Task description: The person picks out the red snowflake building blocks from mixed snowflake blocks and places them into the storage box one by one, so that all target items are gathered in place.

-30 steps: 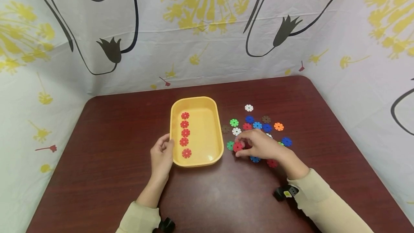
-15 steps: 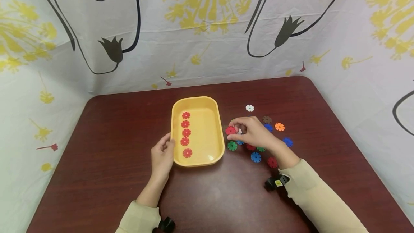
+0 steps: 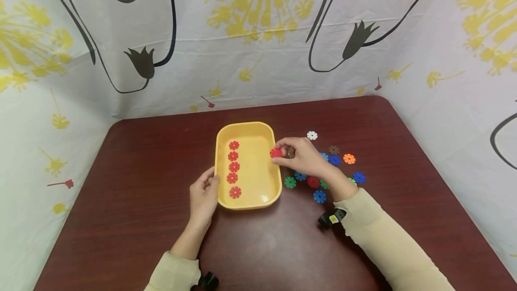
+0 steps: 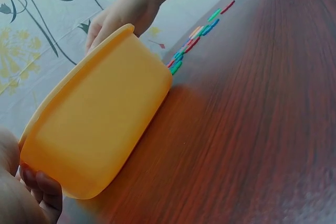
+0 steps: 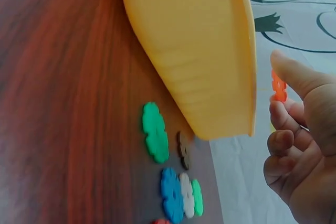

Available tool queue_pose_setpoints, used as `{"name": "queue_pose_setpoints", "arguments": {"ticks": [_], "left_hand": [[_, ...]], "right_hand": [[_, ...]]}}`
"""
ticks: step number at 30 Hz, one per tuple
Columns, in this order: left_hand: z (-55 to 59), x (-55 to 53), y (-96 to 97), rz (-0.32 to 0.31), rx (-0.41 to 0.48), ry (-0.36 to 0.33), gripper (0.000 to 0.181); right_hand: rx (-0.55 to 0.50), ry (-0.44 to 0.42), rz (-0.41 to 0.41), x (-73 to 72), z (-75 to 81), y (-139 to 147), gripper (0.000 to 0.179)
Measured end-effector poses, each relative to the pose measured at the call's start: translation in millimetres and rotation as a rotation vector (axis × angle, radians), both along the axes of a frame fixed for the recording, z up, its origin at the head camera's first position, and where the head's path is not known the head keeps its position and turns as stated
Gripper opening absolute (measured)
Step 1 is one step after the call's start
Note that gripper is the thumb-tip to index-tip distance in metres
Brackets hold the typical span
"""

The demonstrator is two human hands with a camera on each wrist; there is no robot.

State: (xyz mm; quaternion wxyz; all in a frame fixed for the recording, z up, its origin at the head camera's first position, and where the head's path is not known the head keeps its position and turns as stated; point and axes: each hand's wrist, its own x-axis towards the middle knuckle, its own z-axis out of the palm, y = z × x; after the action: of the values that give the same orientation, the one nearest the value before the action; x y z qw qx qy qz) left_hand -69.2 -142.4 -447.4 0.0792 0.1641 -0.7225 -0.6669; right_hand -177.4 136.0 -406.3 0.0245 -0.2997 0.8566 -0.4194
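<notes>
Your right hand (image 3: 303, 156) pinches a red disc (image 3: 275, 152) (probably light, stiff; hold its rim); your left hand (image 3: 204, 193) grips the yellow tray (image 3: 247, 207).

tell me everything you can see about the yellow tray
The yellow rounded-rectangle tray looks like smooth plastic, with raised walls and a thin lip. It sits upright on the dark reddish-brown wood-grain table. Inside, five red notched discs lie in a column along its left side, and glare shows near its near right corner. The left hand grips its left edge. The right hand, pinching another red disc, is by its right rim, apart from it in the right wrist view.
</notes>
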Motion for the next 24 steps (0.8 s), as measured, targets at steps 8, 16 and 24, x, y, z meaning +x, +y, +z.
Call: {"name": "queue_pose_setpoints", "arguments": {"ticks": [8, 16, 24], "left_hand": [[-0.5, 0.0, -0.1, -0.001, 0.002, 0.012, 0.032], [0.1, -0.2, -0.6, -0.017, 0.004, 0.013, 0.033], [-0.6, -0.2, -1.0, -0.008, 0.007, 0.021, 0.032]], "right_hand": [[0.012, 0.016, -0.013, -12.9, -3.5, -21, 0.033], [0.041, 0.075, -0.043, -23.9, -5.5, -37, 0.035], [0.103, 0.106, -0.109, -32.3, -2.8, -52, 0.034]]}}
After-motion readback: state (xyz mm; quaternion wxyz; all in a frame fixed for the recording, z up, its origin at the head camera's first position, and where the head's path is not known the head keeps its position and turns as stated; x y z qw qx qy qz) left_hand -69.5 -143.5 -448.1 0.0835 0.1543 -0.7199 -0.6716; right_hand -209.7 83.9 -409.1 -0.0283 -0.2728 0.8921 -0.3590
